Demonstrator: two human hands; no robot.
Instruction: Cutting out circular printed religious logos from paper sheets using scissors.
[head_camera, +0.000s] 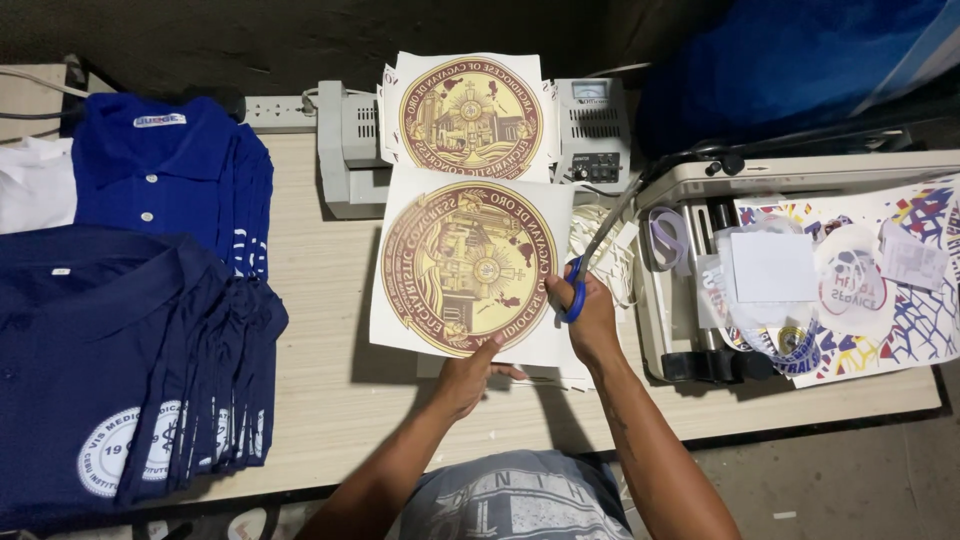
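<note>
Pinching printed sheet (470, 270) (lower edge), left hand (468, 380); right hand (590, 315) apparently gripping scissors (592, 262).

Head camera looks steeply down (close) onto the table (330, 330)

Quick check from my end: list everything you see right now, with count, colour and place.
Printed sheet: one, white with maroon and gold round emblem, held over the table centre.
Second printed sheet: one, same design, on the grey machine behind.
Scissors: one pair, blue handles, at the held sheet's right edge.
Grey machine: one, back centre.
Polo shirts: two stacks, blue and navy, left.
White cloth: far left.
Power strip: one, white, back.
Cutter machine: one, beige, right, strewn with colourful prints.
Table: light wood.
Left hand: holds the sheet's bottom edge.
Right hand: grips the scissors.
</note>
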